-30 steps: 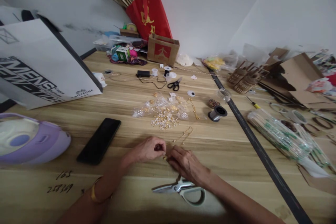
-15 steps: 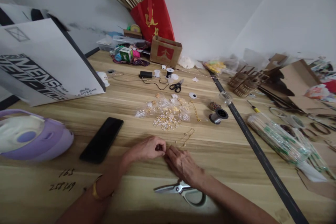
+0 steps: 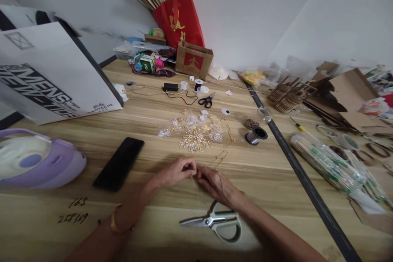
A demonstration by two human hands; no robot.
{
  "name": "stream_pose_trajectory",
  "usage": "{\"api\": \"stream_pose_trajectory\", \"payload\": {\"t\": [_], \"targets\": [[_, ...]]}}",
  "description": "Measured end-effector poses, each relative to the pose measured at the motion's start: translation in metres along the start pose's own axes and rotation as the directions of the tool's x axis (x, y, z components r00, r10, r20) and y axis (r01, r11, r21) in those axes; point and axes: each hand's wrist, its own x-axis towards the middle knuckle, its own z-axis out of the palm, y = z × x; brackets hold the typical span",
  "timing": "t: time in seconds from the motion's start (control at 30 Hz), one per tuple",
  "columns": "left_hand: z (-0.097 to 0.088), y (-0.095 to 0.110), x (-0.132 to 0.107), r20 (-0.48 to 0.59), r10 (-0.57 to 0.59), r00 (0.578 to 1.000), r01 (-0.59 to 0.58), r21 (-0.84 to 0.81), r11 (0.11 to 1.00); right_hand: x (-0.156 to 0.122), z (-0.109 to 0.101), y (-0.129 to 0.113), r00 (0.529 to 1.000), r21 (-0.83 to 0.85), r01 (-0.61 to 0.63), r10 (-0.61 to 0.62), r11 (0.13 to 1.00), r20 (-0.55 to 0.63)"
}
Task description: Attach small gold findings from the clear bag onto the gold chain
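My left hand (image 3: pixel 176 172) and my right hand (image 3: pixel 216 184) meet fingertip to fingertip low over the wooden table (image 3: pixel 147 127). Both are closed in a pinch on something tiny between them that I cannot make out. A short gold chain (image 3: pixel 218 159) lies just beyond my right fingers. Farther back sits a heap of small gold findings and clear bags (image 3: pixel 193 131). Pale-handled shears (image 3: pixel 215 221) lie on the table under my right wrist. A gold bangle (image 3: pixel 113 222) circles my left wrist.
A black phone (image 3: pixel 119 163) lies left of my hands, a lilac and white appliance (image 3: pixel 37 159) at the far left. A grey wire spool (image 3: pixel 255 135) and black scissors (image 3: pixel 205 100) sit behind the findings. A white shopping bag (image 3: pixel 52 77) and a red bag (image 3: pixel 179 18) stand at the back.
My hands have lifted slightly and my right hand has shifted up off the shears, which now show in full. The view has tilted a little.
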Motion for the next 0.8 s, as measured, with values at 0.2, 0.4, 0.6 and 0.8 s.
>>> {"api": "stream_pose_trajectory", "payload": {"t": [0.2,0.4,0.6,0.8], "targets": [[0.010,-0.001,0.004,0.034,-0.062,0.998,0.070,-0.381,0.922,0.008,-0.009,0.003,0.997,0.186,-0.079,0.074,0.979,0.031],[0.012,0.008,0.004,0.063,-0.138,0.988,0.151,-0.499,0.853,0.014,-0.016,0.008,0.989,0.226,-0.143,0.148,0.964,-0.004],[0.015,0.004,0.005,0.067,-0.125,0.990,0.141,-0.508,0.849,0.016,-0.016,0.013,0.981,0.411,-0.189,0.188,0.892,0.045],[0.015,0.000,0.007,0.049,-0.130,0.990,0.137,-0.524,0.841,0.018,-0.017,0.014,0.957,0.631,-0.287,0.249,0.721,0.151]]}}
